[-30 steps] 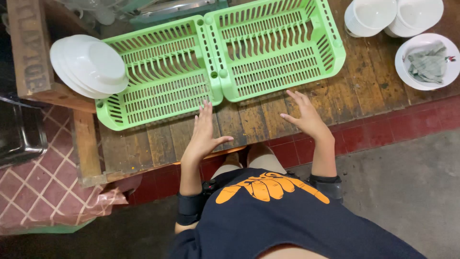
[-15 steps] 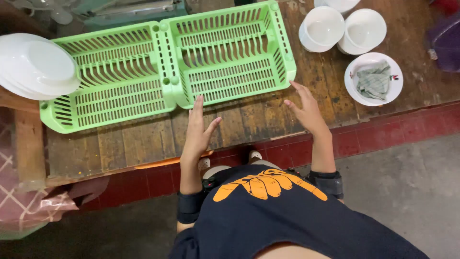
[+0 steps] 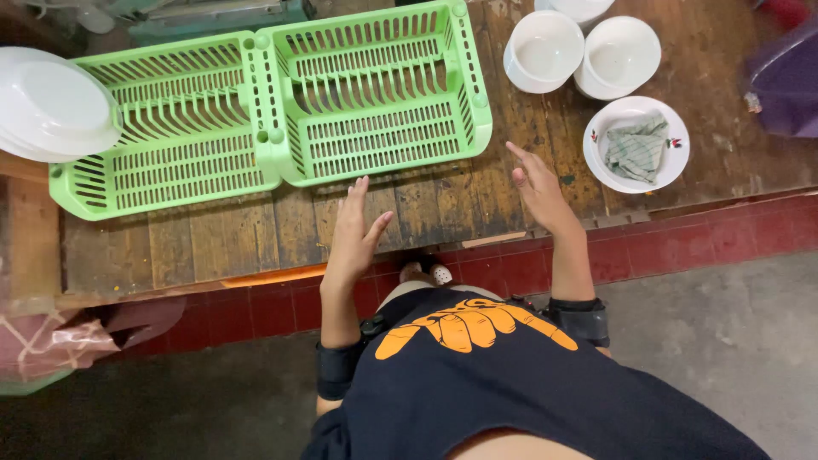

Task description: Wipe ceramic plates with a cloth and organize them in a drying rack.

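Both hands are empty, fingers spread, left hand (image 3: pixel 354 234) and right hand (image 3: pixel 537 187) over the wooden counter (image 3: pixel 213 247) at six o'clock of two green dish racks (image 3: pixel 273 111), likely poised to grasp them; white plates (image 3: pixel 51 106) at nine o'clock are cut off

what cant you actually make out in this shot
Head view only:
- White plates: the left edge cuts the stack, so no count.
- Purple thing: cut by the right edge, kind unclear.
- Small bowl: a cloth hides its inside.
- Left hand, right hand: palms face down, contact with the wood unclear.
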